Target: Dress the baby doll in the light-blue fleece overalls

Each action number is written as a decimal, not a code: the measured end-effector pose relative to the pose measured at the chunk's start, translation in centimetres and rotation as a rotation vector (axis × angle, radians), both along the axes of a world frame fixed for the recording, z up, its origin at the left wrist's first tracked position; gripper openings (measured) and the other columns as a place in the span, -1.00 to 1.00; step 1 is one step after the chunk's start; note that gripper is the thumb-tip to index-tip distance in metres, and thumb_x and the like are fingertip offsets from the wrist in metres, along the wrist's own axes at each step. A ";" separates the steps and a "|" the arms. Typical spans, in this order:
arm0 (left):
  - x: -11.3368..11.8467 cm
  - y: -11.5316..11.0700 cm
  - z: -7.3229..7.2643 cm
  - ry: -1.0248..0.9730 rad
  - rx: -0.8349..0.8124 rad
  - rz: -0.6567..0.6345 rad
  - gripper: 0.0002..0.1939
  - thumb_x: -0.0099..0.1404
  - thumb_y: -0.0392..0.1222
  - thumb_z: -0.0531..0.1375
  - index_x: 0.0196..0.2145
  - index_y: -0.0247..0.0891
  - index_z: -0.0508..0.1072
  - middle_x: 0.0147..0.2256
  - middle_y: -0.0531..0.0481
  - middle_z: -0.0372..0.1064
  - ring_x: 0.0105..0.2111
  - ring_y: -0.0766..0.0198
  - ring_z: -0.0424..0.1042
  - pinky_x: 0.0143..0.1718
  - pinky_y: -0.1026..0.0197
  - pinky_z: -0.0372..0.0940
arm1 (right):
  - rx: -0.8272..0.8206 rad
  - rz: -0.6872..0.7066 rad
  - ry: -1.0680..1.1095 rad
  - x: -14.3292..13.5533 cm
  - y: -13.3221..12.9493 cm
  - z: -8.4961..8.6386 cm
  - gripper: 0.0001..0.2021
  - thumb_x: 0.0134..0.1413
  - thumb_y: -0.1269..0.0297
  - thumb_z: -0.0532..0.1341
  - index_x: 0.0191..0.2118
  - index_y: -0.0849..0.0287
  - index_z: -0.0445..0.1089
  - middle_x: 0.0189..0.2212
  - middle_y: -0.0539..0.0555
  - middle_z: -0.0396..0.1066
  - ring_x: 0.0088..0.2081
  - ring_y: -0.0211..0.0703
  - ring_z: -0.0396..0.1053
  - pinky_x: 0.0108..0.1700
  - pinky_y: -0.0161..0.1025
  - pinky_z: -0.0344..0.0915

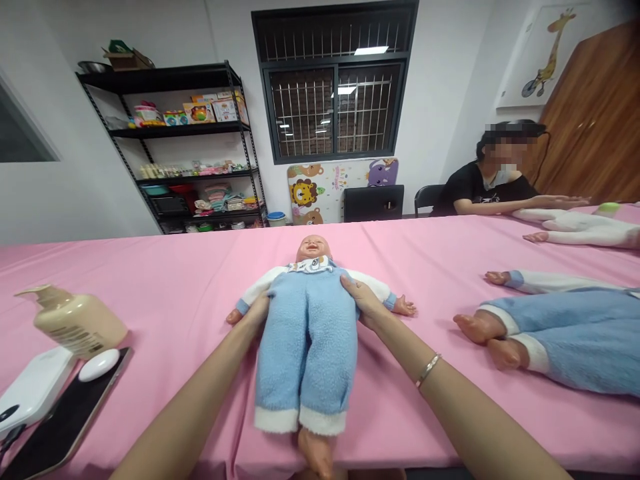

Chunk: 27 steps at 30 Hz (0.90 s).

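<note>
A baby doll (313,248) lies on its back in front of me, head toward the far side, arms spread. It has a white top with blue cuffs, a patterned bib-like collar (313,265) and blue fleece trousers (306,333) with white hems. One bare foot (316,453) sticks out at the near end; the other is not visible. My left hand (259,308) holds the doll's side at the trousers, its fingers mostly hidden. My right hand (361,299) grips the opposite side, thumb on the front of the cloth, fingers tucked behind.
A second doll in blue trousers (575,333) lies at the right. Beyond it, a seated person (493,180) has hands by a white doll (590,225). At left are a pump bottle (80,323), a white device (37,387), a phone (65,427) and a white oval case (99,365).
</note>
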<state>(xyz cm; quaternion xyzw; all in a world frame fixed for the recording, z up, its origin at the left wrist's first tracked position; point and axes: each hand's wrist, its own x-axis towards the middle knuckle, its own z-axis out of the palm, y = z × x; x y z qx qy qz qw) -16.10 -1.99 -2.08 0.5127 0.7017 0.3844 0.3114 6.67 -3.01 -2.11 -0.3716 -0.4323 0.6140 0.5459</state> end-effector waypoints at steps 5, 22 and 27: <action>-1.1 1.6 0.3 -0.528 0.014 -0.456 -0.88 -0.01 -0.20 0.09 -0.57 -0.30 0.36 -0.62 0.11 0.31 -0.57 0.38 0.24 -0.48 0.35 0.23 | 0.040 -0.042 0.120 1.5 0.9 0.0 -0.58 -0.13 -0.05 0.30 -0.19 0.15 0.42 -0.16 0.07 0.46 -0.11 -0.09 0.36 -0.04 -0.21 0.27; -4.5 1.2 2.6 -0.075 -0.050 -0.868 -0.79 -0.12 -0.34 0.12 -0.44 -0.27 0.44 -0.41 0.09 0.38 -0.36 0.28 0.32 -0.28 0.29 0.22 | -0.076 -0.111 -0.022 3.2 2.5 -1.3 -0.52 -0.02 -0.20 0.11 -0.25 0.15 0.39 -0.20 0.10 0.46 -0.06 -0.07 0.35 0.02 -0.15 0.26; -3.7 -0.5 5.8 0.046 0.066 -0.676 -0.78 -0.02 -0.24 0.16 -0.36 -0.30 0.46 -0.34 -0.03 0.46 -0.30 0.18 0.42 -0.24 0.21 0.29 | 0.072 -0.191 -0.044 3.7 2.9 -1.5 -0.60 -0.15 -0.13 0.23 -0.33 0.12 0.32 -0.35 0.04 0.43 -0.19 -0.12 0.37 -0.11 -0.19 0.28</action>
